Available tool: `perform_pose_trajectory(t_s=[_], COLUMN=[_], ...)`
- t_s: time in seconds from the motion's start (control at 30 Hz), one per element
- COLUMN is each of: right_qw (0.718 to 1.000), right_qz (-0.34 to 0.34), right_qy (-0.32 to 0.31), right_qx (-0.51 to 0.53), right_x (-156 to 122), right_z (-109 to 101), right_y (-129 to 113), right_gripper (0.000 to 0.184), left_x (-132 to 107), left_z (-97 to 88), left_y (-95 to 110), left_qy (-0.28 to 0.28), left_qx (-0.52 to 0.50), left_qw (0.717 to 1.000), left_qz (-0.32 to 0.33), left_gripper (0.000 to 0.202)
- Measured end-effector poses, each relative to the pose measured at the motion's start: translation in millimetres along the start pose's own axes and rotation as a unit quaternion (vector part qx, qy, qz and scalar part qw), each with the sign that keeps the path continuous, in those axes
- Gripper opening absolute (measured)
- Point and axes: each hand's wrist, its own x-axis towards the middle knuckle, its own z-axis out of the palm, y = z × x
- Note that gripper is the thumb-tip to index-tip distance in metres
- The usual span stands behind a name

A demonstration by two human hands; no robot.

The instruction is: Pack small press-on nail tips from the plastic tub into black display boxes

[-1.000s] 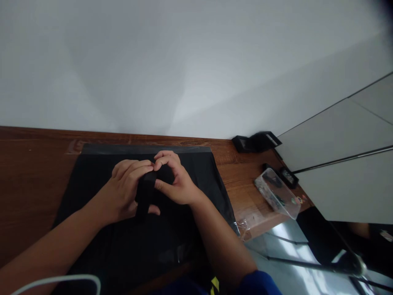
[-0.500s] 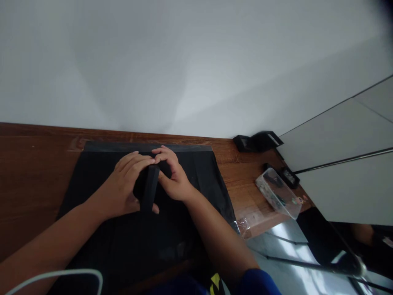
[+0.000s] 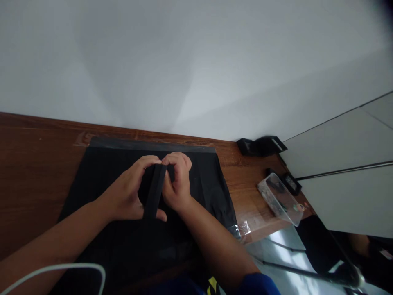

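Note:
A flat black box (image 3: 155,189) stands tilted on its edge above the black mat (image 3: 101,184), its narrow side facing me. My left hand (image 3: 130,191) is wrapped round it from the left, with fingertips at its far end and the thumb showing past its near end. From the right, my right hand (image 3: 178,180) pinches the box's far end with curled fingers and thumb. Most of the box's broad left face is dark and hard to make out.
The mat is taped to a wooden table (image 3: 27,172) against a white wall (image 3: 196,73). At the right lie a clear plastic container (image 3: 281,200) with small items and several black boxes (image 3: 260,146). A white cable (image 3: 73,265) crosses the lower left.
The right hand's fingers have curled in more tightly at the far end of the box. Both hands and the box sit slightly further right and lower in view, which has itself shifted a little.

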Motion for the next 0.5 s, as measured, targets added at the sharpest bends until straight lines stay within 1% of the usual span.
perform_pose_trajectory(t_s=[0.07,0.2,0.3,0.37,0.4,0.43,0.47,0.5], right_qw=[1.0,0.998,0.998,0.999,0.997,0.989,0.972,0.949], right_qz=[0.002,0.021,0.008,0.015,0.037,0.072,0.111,0.148], right_qy=[0.019,0.027,0.035,0.025,0.005,-0.027,-0.066,-0.111], right_qx=[-0.015,-0.046,-0.047,0.013,0.065,0.128,0.195,0.257], right_x=[-3.0,-6.3,-2.0,3.2,5.7,7.6,8.8,9.0], right_z=[2.3,3.8,0.1,-4.9,-7.6,-10.2,-12.3,-13.6], right_y=[-1.2,-2.9,-2.8,-0.5,1.6,4.1,6.8,9.5], right_gripper=[0.005,0.008,0.01,0.016,0.022,0.031,0.041,0.05], left_x=[-0.4,-0.5,1.9,5.1,6.8,8.4,9.6,10.2], left_z=[1.0,2.7,0.5,-4.1,-7.1,-10.2,-13.0,-15.1], left_y=[0.7,3.3,2.9,-0.3,-2.7,-5.5,-8.4,-11.1], left_qy=[0.002,0.009,0.018,0.046,0.07,0.098,0.124,0.14], left_qx=[0.0,0.011,0.053,0.104,0.133,0.162,0.187,0.207], left_qw=[1.0,1.0,0.998,0.991,0.984,0.976,0.967,0.961], left_qz=[-0.002,0.003,0.03,0.073,0.096,0.111,0.12,0.121], left_gripper=[0.124,0.126,0.128,0.121,0.116,0.112,0.109,0.106])
